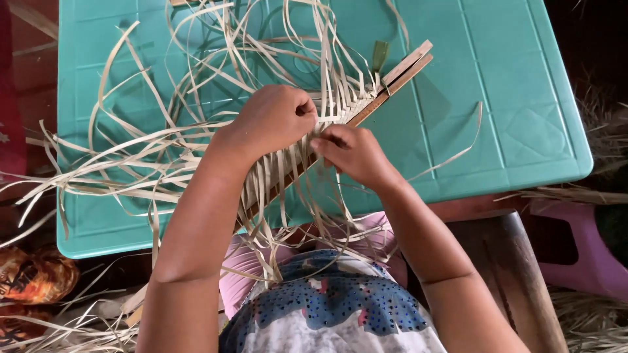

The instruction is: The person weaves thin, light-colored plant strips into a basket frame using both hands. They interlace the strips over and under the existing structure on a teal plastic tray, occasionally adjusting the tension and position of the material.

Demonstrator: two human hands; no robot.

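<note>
Teal table (pixel 523 98): two hands (pixel 314 131), apparently both pinching pale strips (pixel 131 157) against one wooden slat (pixel 405 68).

I see a teal moulded plastic table (pixel 523 98) filling most of the view. A dark wooden stool (pixel 517 274) and a pink plastic stool (pixel 582 248) stand beyond its right edge, with dry straw litter (pixel 589 320) on the dim floor.

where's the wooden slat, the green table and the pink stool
wooden slat (pixel 407 65), head view, on its upper end past the woven strips
green table (pixel 523 98), head view, on a bare part of the top
pink stool (pixel 589 252), head view, on its leg at lower right
</note>
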